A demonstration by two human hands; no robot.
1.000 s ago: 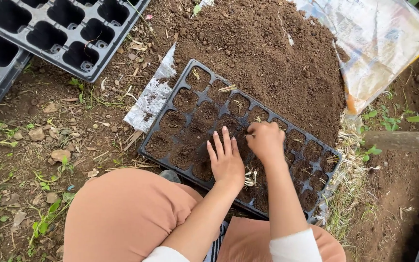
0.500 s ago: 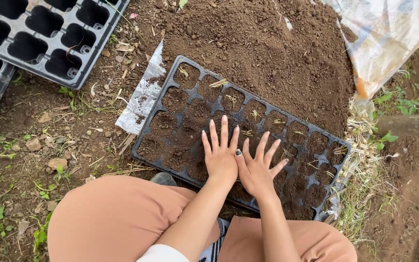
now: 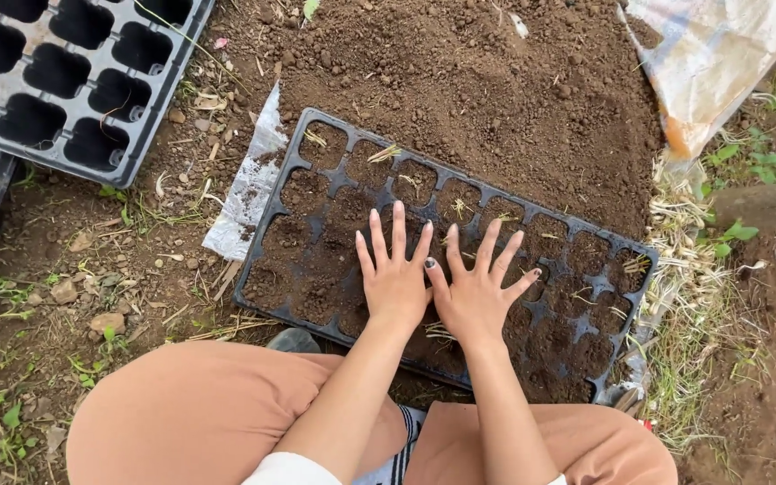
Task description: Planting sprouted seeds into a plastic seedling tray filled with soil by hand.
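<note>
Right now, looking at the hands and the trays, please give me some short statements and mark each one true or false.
1. Both hands lie flat with spread fingers on the soil tray. True: the left hand and the right hand rest side by side on it.
2. The right hand holds a trowel. False: it holds nothing.
3. The empty tray at top left is full of soil. False: its cells are bare and dark.
4. A soil heap lies behind the soil tray. True.
5. The bag lies at top left. False: it is at top right, beside the heap.
</note>
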